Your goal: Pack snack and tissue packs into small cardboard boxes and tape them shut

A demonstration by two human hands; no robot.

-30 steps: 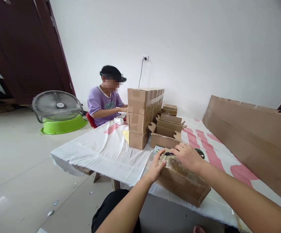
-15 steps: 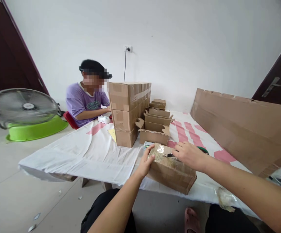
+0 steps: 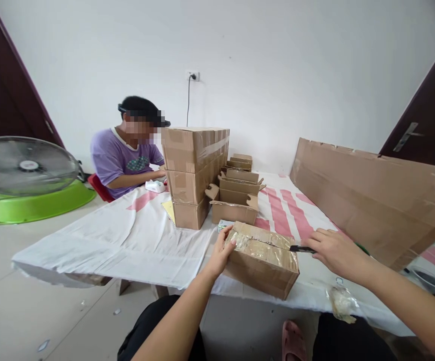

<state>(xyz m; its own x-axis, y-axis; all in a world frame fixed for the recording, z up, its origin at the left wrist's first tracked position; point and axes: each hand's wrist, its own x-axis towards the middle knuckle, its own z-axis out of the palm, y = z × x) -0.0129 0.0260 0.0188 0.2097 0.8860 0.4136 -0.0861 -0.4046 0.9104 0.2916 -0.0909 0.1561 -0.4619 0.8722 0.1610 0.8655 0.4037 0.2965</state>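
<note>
A taped cardboard box (image 3: pixel 266 265) lies on the near edge of the cloth-covered table, with a slit along the tape on its top. My left hand (image 3: pixel 221 253) grips its left end, thumb on the top and fingers round the far side. In my right hand (image 3: pixel 334 250) is a black box cutter (image 3: pixel 300 248), its tip at the right end of the top seam. Behind that hand a green curved thing (image 3: pixel 362 248) shows in part; what it is I cannot tell. A small green-and-white packet (image 3: pixel 225 225) lies just beyond the box.
Stacked closed cartons (image 3: pixel 187 178) stand left of several open boxes (image 3: pixel 236 210). A large cardboard sheet (image 3: pixel 368 200) leans at the right, and crumpled tape (image 3: pixel 341 303) hangs at the front edge. A co-worker (image 3: pixel 127 155) sits across at the left, near a fan (image 3: pixel 29 165).
My right hand has drawn the box cutter rightward along the top of the box, and the slit shows longer. My left hand stays on the box. The view has shifted slightly.
</note>
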